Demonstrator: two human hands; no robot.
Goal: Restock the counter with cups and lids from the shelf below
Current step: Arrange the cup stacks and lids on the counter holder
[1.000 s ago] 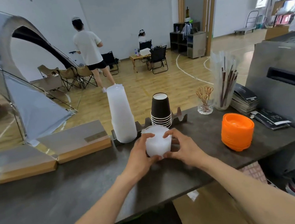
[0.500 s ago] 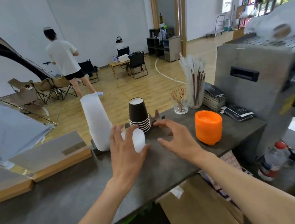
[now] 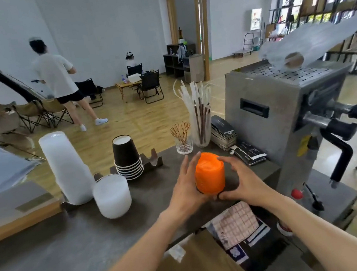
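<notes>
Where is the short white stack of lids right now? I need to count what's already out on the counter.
In the head view it stands left of centre on the counter, just in front of the tall white cup stack and left of the black paper cups.

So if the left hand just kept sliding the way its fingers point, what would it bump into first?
Probably the small clear glass of wooden stirrers. The left hand, cupping the orange stack of plastic lids, points up-counter towards it, with bare dark counter between; depth is uncertain.
</notes>
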